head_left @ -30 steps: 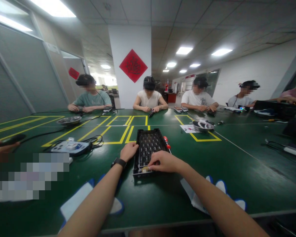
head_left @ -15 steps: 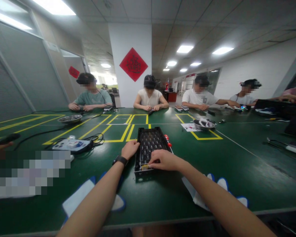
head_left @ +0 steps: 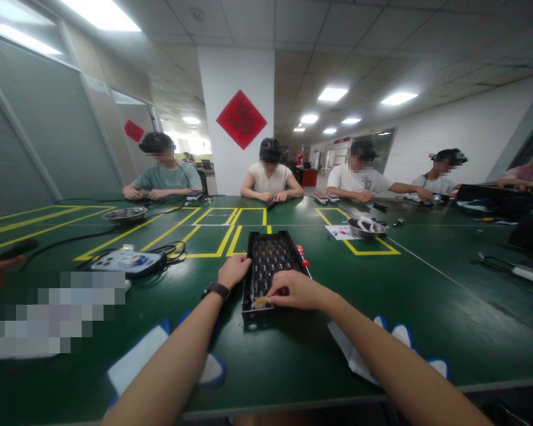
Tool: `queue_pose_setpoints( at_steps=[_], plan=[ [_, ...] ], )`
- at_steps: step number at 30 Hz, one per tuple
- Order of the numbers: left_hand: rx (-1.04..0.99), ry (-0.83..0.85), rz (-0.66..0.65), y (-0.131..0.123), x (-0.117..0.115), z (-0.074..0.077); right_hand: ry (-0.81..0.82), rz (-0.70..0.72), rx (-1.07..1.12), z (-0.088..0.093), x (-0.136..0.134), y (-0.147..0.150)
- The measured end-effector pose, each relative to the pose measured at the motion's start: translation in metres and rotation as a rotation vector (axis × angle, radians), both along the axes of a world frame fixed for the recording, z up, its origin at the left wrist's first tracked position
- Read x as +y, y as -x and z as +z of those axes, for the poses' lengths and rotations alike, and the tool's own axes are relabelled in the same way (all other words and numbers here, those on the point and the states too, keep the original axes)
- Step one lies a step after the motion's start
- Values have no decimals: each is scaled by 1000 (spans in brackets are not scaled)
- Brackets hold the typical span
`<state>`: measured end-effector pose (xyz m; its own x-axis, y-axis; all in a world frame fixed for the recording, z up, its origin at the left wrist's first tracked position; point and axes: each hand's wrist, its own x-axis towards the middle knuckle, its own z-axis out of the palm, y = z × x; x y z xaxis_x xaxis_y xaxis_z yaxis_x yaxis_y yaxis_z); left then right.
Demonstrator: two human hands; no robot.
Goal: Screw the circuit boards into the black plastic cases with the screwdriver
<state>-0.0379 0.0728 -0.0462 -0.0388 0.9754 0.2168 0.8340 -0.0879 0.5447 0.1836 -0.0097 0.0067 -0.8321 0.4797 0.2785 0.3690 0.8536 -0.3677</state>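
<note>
A black rectangular case (head_left: 273,251) lies open-faced on the green table (head_left: 284,367), with rows of small light-coloured pieces in its dark interior. My left hand (head_left: 234,270) is closed on the case's left wall, its thumb over the rim. Over the near end of the case, my right hand (head_left: 295,289) pinches at a small yellow part (head_left: 261,303) in the near left corner. The fingers hide some of that part's right end. Against the far right side of the case rests a red-handled tool (head_left: 302,255), possibly a screwdriver, partly hidden.
White-and-blue gloves (head_left: 140,358) lie under my left forearm, and another glove (head_left: 359,355) under my right. A pale device with cables (head_left: 131,260) sits left. Metal bowls (head_left: 124,215) (head_left: 368,226) stand farther off. Several people sit across the table.
My view has shifted slightly. Both hands stay at the case in nearly the same pose, and the yellow part appears a little more raised at the right fingertips.
</note>
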Motion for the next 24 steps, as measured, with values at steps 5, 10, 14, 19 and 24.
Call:
queue_pose_setpoints(
  at_steps=[5, 10, 14, 19, 24],
  plan=[
    [7, -3, 5, 1, 2, -3, 16, -1, 12, -1, 1, 1],
    [14, -4, -1, 2, 4, -4, -8, 10, 5, -3, 2, 1],
    [14, 4, -9, 2, 5, -5, -13, 7, -1, -2, 1, 2],
    [10, 13, -16, 3, 5, -5, -3, 7, -12, 0, -1, 2],
    [7, 12, -24, 3, 5, -4, -2, -5, -20, -1, -1, 2]
  ],
)
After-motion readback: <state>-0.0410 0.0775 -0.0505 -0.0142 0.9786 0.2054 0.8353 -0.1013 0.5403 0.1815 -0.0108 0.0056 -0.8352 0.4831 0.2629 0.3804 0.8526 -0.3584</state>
